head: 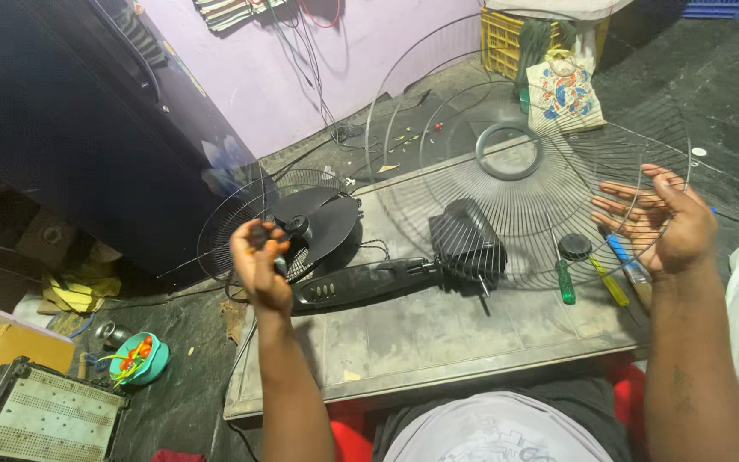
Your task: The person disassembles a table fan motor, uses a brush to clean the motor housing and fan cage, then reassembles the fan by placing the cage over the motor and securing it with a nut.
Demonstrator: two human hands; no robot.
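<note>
Workshop floor, dark stone, lilac wall at rear; low tiled bench (pixel 438 334) in front of the seated person.

L to R:

1. Floor, far left: grey perforated box (pixel 40 419), teal bowl (pixel 140 359) w/ small orange parts. Keep loose fasteners there, not on the bench edge.
2. Left hand (pixel 258 261): raised, fingers curled shut on a small dark part; what it is, can't tell. It sits just in front of the black blade (pixel 314 224), which lies in the rear guard (pixel 233 227) off the bench's left edge.
3. Bench centre: fan body (pixel 369 281) lying flat, motor (pixel 465 244) w/ shaft pointing toward the person.
4. Front guard (pixel 523 192): stood on edge behind/over the motor, grey centre ring (pixel 509 151) upward.
5. Bench right: black cap (pixel 574 247), green screwdriver (pixel 565 282), yellow screwdriver (pixel 609 282), blue-handled tool (pixel 626 261).
6. Right hand (pixel 665 222): fingers spread, palm against the guard rim, steadying it; not clamped.

Handling, as judged:
- Support guard at rim, not thin wires; they likely bend.
- Keep guard clear of the shaft.
- Hold small part firmly; a drop to the dark floor means a hard search.
</note>
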